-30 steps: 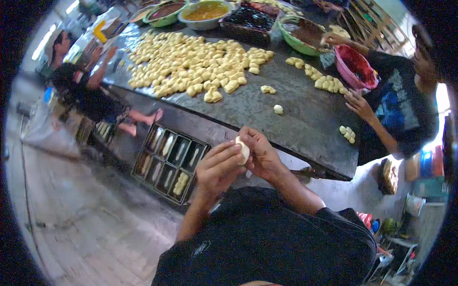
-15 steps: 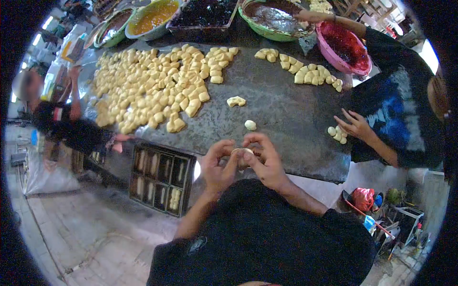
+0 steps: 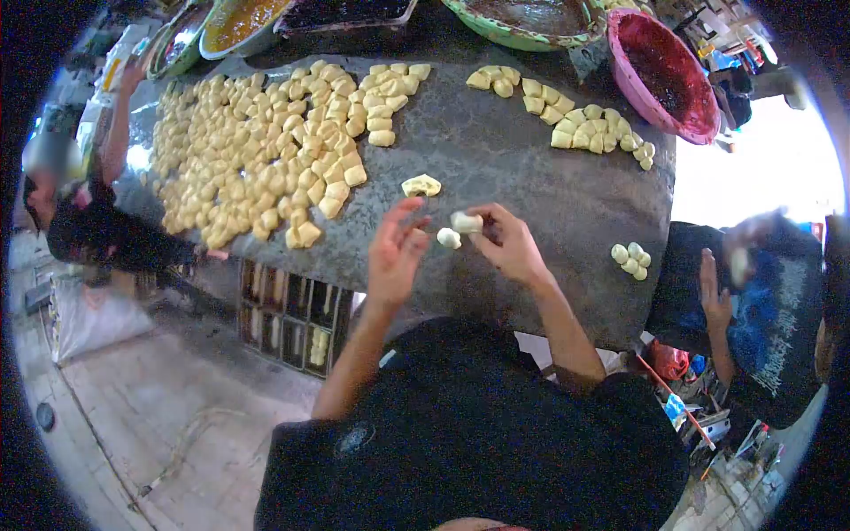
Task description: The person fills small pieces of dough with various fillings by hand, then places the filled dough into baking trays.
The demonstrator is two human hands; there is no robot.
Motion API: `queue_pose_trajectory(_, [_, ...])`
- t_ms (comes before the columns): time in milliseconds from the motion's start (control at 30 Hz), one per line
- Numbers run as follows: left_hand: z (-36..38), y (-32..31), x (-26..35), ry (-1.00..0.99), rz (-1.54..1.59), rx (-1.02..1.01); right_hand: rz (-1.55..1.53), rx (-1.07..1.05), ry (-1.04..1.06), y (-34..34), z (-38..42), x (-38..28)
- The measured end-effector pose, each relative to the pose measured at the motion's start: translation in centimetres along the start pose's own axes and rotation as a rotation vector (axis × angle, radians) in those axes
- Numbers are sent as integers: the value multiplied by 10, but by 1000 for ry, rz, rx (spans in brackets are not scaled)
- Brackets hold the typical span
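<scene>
My right hand (image 3: 511,246) pinches a pale dough piece (image 3: 467,223) between thumb and fingers, slightly blurred, over the dark worktop. Just below and left of it a white dough ball (image 3: 449,238) rests on the surface. To the left, my left hand (image 3: 398,252) holds nothing, its fingers apart and a little smeared. Beyond the fingertips lies a flattened dough piece (image 3: 421,186) with a darker patch on it.
Many dough pieces (image 3: 257,150) cover the left of the worktop (image 3: 496,292); more (image 3: 589,130) lie at upper right. Small balls (image 3: 631,260) cluster near the right edge. A pink basin (image 3: 664,80) and green basin (image 3: 531,22) stand behind. A co-worker (image 3: 753,301) is at right.
My hands have moved apart, the right now holding the dough piece they shared. The left is empty. The co-worker at right has drawn back from the table and the small balls.
</scene>
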State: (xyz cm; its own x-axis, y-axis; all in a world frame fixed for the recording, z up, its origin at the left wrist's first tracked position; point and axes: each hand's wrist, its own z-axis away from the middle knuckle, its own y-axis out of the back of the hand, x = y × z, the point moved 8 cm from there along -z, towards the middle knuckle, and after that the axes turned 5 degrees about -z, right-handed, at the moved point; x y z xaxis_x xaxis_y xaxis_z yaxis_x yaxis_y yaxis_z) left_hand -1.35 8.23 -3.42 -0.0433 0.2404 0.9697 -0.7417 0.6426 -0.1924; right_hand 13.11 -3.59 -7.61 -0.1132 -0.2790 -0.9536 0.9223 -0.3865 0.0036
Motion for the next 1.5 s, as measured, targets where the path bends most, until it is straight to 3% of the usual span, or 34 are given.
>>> queue_pose_trajectory(67, [-7, 24, 9, -14, 3, 103, 184, -29, 250, 4, -10, -13])
queue_pose_trajectory(167, [-7, 59, 20, -22, -44, 220, 361, 151, 281, 10, -22, -13])
queue_pose_trajectory(267, [0, 87, 26, -39, -59, 308, 457, 241, 123, -10, -50, -41])
queue_pose_trajectory(367, [12, 101, 34, -45, -41, 314, 883, 365, 93, -48, -84, -45])
queue_pose_trajectory(400, [16, 108, 31, -40, 1, 303, 971, 307, -6, -60, -96, -37])
queue_pose_trajectory(500, [33, 124, 43, -60, -44, 263, 1046, 306, -39, -79, -119, -19])
queue_pose_trajectory(600, [42, 144, 46, -137, -167, 227, 887, 271, 98, -87, -108, -34])
queue_pose_trajectory(667, [45, 147, 56, -231, -199, 205, 325, 306, 90, -104, -86, -49])
queue_pose_trajectory(767, [49, 123, 106, -702, -502, 185, -427, 170, 23, -165, -38, -72])
queue_pose_trajectory(833, [62, 103, 136, -950, -668, 95, -538, -73, 175, -209, -8, -85])
queue_pose_trajectory(900, [72, 86, 150, -1159, -653, -33, -709, 158, 374, -211, 29, -84])
queue_pose_trajectory(933, [72, 80, 153, -1170, -596, -123, -731, 215, 389, -206, 37, -88])
queue_pose_trajectory(1033, [63, 55, 165, -1089, -331, -374, -665, 259, 264, -191, 67, -127])
queue_pose_trajectory(1067, [61, 45, 180, -1035, -215, -479, -816, 272, 165, -191, 75, -128])
queue_pose_trajectory(1133, [74, 26, 200, -1083, -109, -684, -1148, -160, 323, -201, 83, -148])
queue_pose_trajectory(1267, [68, -1, 203, -1192, 54, -819, -1500, -307, 703, -197, 93, -153])
queue_pose_trajectory(1367, [29, -24, 168, -98, -18, -710, -862, -256, 552, -139, 76, -187])
queue_pose_trajectory(1400, [12, -30, 166, -297, 180, -620, -651, -191, 514, -112, 62, -194])
queue_pose_trajectory(1433, [1, -31, 156, -328, 204, -569, -474, -127, 456, -80, 42, -194])
queue_pose_trajectory(1467, [-10, -31, 146, -359, 226, -517, -434, 68, 431, -36, 13, -192])
queue_pose_trajectory(1500, [-20, -31, 136, -391, 245, -465, -463, 214, 542, 1, -17, -217])
